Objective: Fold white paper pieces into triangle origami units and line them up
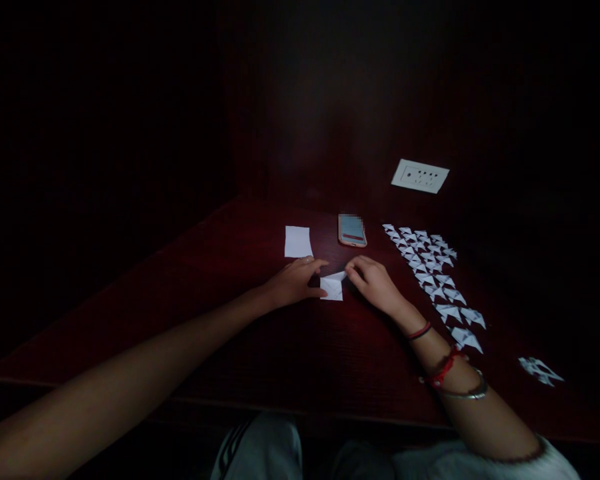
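Note:
A small white piece of folding paper (pixel 333 289) with crease lines lies on the dark red table in front of me. My left hand (pixel 299 280) rests at its left side, thumb on the paper's edge and fingers stretched out apart. My right hand (pixel 373 283) pinches the upper right corner of the paper, which is lifted in a flap. Just beyond my left hand is a flat stack or sheet of white paper (pixel 297 241); which of the two I cannot tell.
A phone (pixel 352 229) with a lit screen lies farther back. Rows of folded white paper figures (pixel 430 263) stand along the right, with a small heap of paper pieces (pixel 539 371) nearer me. A socket plate (pixel 421 176) is on the back wall.

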A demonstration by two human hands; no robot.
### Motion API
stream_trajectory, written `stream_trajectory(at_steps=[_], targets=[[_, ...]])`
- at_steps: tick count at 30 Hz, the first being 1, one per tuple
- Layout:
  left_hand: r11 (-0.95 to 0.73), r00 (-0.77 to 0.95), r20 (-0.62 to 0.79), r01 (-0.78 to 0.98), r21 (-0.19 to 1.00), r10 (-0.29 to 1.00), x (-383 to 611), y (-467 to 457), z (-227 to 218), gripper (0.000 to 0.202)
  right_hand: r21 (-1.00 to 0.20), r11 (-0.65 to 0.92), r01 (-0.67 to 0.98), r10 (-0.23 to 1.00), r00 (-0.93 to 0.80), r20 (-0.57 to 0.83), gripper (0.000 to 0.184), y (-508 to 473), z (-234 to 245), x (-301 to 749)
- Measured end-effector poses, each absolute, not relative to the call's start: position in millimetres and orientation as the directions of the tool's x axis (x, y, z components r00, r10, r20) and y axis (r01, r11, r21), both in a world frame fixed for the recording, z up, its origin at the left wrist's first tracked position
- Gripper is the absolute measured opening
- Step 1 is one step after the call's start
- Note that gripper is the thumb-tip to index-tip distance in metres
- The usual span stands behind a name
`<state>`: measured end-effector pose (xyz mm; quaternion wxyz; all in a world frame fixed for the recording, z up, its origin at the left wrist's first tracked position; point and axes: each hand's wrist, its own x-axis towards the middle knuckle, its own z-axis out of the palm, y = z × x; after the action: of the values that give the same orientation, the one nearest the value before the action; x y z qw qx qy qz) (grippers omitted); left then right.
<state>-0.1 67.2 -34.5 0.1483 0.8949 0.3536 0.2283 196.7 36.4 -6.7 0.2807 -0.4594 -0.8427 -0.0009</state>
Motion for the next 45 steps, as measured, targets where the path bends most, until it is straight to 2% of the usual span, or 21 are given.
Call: stream_trajectory(at_steps=[3,6,11,14,16,19,23,27,32,45], targets=[[-0.717,0.661,0.301,0.549,0.43,0.687,0.0,66.9,-32.8,0.057,-0.271,0.503,0.821,0.813,-0.343,0.47,0.018,40.9,-9.4,201.1],[-0.743,0.693,0.298,0.527,0.413,0.657,0.1,66.7,-31.1,0.047,-0.241,0.412,0.879,0.869,-0.299,0.394,0.019,43.9,-12.9,205.5],[-0.77,0.731,0.286,0.495,0.402,0.619,-0.1,65.0,-27.1,0.027,-0.027,0.315,0.949,0.904,-0.292,0.312,0.018,36.7,-10.4,201.5],[-0.771,0.735,0.287,0.482,0.417,0.615,0.6,63.6,-25.3,0.025,0.039,0.37,0.928,0.887,-0.365,0.282,0.02,31.0,-7.2,195.5],[-0.766,0.733,0.283,0.483,0.424,0.619,1.3,63.1,-24.9,0.025,0.005,0.459,0.888,0.859,-0.445,0.254,0.022,30.4,-7.6,193.4],[-0.764,0.732,0.282,0.484,0.426,0.621,2.2,63.1,-25.0,0.025,-0.105,0.551,0.828,0.82,-0.515,0.25,0.022,33.9,-11.7,194.3],[-0.771,0.739,0.282,0.478,0.421,0.612,2.4,63.2,-24.9,0.026,-0.236,0.608,0.758,0.788,-0.543,0.289,0.017,38.9,-15.2,198.2],[-0.768,0.739,0.275,0.483,0.422,0.616,2.3,62.9,-25.1,0.03,-0.302,0.619,0.725,0.782,-0.533,0.323,0.015,38.8,-12.7,199.6],[-0.765,0.737,0.275,0.479,0.431,0.617,2.0,63.8,-26.5,0.038,-0.304,0.639,0.707,0.767,-0.553,0.325,0.02,38.9,-10.9,201.0],[-0.772,0.748,0.274,0.464,0.435,0.604,1.8,62.0,-23.6,0.026,-0.238,0.703,0.671,0.706,-0.616,0.348,0.023,38.4,-7.1,203.3]])
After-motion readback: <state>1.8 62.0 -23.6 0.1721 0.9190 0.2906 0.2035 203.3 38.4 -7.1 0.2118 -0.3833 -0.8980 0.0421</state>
